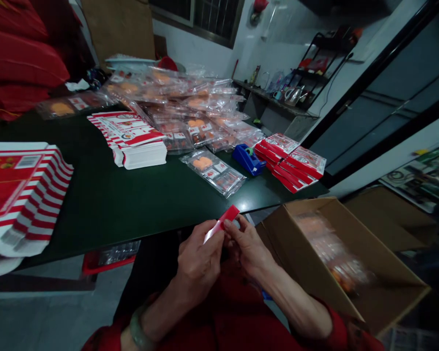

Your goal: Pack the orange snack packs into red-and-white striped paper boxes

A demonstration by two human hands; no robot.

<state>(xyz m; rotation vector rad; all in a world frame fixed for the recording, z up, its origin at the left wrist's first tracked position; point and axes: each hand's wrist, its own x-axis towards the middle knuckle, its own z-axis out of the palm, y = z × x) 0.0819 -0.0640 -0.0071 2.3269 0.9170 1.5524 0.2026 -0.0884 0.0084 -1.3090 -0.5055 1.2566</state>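
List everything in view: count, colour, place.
Striped paperboard cartons: one tall stack, red-and-white, table's left.
Smaller carton stack: one, red-and-white, mid-table.
Clear plastic packets of orange pieces: many, heaped, table's far side.
Lone clear plastic packet: one, orange inside, mid-table.
Plastic tape dispenser: one, blue, right of that packet.
Bundled flat cartons: one heap, red-and-white, table's right end.
Open cardboard box: one, brown, near right, blurred packets inside.
Folded fabric: one pile, red, far left.
Wall shelf: one, dark, far wall.
Thin strip: one, red-and-white, centre foreground.
Left hand: one, pinching strip, green bangle at wrist.
Right hand: one, pinching strip.
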